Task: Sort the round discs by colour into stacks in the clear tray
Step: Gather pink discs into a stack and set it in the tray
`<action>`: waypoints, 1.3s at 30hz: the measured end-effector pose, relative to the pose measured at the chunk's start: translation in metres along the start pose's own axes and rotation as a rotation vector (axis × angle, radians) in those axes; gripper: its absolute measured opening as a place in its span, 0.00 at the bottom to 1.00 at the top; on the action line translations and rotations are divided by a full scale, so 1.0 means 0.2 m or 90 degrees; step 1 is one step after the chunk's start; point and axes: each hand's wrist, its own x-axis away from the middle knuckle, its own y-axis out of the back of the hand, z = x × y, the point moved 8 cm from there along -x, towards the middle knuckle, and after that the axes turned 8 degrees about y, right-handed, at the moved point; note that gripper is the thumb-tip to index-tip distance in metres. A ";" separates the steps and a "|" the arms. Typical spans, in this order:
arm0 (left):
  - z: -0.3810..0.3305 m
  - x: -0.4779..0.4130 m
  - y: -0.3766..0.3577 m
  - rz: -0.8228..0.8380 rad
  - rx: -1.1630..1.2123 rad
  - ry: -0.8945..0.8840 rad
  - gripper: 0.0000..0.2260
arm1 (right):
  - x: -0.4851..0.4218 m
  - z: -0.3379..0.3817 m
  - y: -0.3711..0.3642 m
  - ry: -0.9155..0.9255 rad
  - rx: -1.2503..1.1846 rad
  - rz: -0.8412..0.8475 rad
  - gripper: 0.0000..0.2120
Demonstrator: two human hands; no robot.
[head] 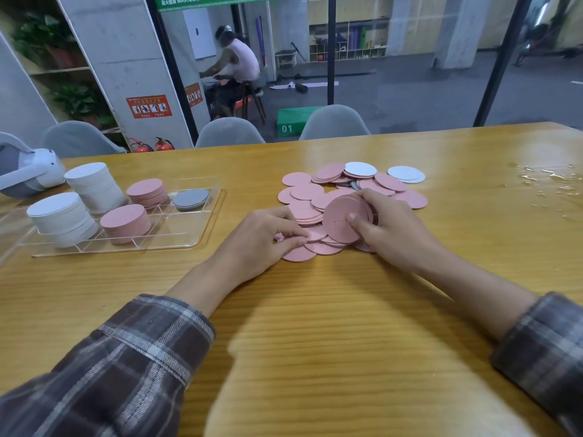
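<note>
A loose pile of pink discs (307, 192) lies on the wooden table, with a few white discs (405, 173) at its far side. My right hand (392, 228) grips a small tilted stack of pink discs (342, 220) over the pile. My left hand (265, 239) pinches a pink disc at the pile's near left edge. The clear tray (186, 238) at the left holds two tall white stacks (61, 219), two pink stacks (126, 222) and a low grey stack (191, 198).
A white headset (28, 171) lies at the far left beside the tray. Wet patches (545, 181) glisten on the table at the right. Grey chairs (334, 123) stand behind the far edge. A person sits in the background.
</note>
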 end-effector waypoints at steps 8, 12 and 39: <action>-0.12 0.06 -0.01 0.044 -0.047 -0.092 0.03 | -0.01 0.00 0.02 -0.006 0.061 -0.012 0.06; -0.17 0.08 -0.03 0.074 -0.039 -0.109 0.02 | 0.00 0.01 0.02 0.005 0.060 -0.012 0.08; -0.05 0.02 0.08 -0.114 0.206 0.106 0.14 | 0.01 0.05 -0.09 0.013 -0.071 0.050 0.13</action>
